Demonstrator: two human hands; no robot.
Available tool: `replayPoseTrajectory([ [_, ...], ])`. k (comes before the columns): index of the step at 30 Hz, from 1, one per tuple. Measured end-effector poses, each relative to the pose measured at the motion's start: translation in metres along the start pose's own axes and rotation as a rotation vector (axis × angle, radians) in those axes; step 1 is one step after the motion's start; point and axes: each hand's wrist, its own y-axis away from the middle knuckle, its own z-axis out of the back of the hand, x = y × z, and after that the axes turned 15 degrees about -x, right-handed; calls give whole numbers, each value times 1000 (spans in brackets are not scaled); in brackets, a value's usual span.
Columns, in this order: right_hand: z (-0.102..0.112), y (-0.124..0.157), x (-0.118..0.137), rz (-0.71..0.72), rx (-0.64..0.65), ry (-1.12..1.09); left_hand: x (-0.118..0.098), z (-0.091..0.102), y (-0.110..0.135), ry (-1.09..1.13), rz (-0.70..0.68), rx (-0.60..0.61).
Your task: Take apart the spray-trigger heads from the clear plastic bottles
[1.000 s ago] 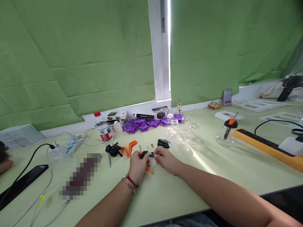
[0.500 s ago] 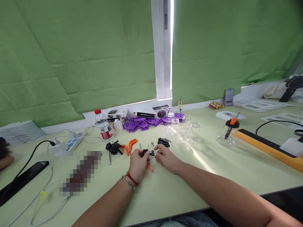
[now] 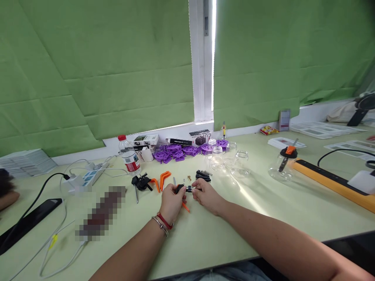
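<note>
My left hand (image 3: 172,199) is closed around a small black part (image 3: 181,188) with an orange piece (image 3: 185,207) poking out below the fingers. My right hand (image 3: 206,195) pinches at the right end of that part; whatever lies between its fingertips is too small to make out. Just beyond the hands are tiny brass-coloured pieces (image 3: 189,178) and a black bit holder (image 3: 203,175) with a row of bits. Left of my hands lie orange bent pieces (image 3: 164,180) and a black clamp-like assembly (image 3: 141,182) with a metal rod.
Purple plastic parts (image 3: 175,151) are heaped at the back, near a water bottle (image 3: 129,158) and boxes. Several glass jars (image 3: 240,164) stand right of them. A lidded jar (image 3: 283,166) stands by an orange-and-black bar (image 3: 334,186). Cables and a power strip (image 3: 95,175) occupy the left.
The view has shifted very slightly. My right fingertips have moved a little at the end of the black part; my left hand keeps its hold.
</note>
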Motion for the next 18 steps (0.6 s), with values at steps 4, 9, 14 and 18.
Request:
replayPoseTrajectory([
  [4,0,0,0,26,11,8,-2,0,1,-14,3,-6],
  [9,1,2,1,31,3,9,0,0,-1,1,13,0],
  [14,0,2,2,7,-24,35,2,-1,-2,1,-1,-8],
  [18,-1,2,2,31,7,9,2,-1,-1,7,0,-10],
])
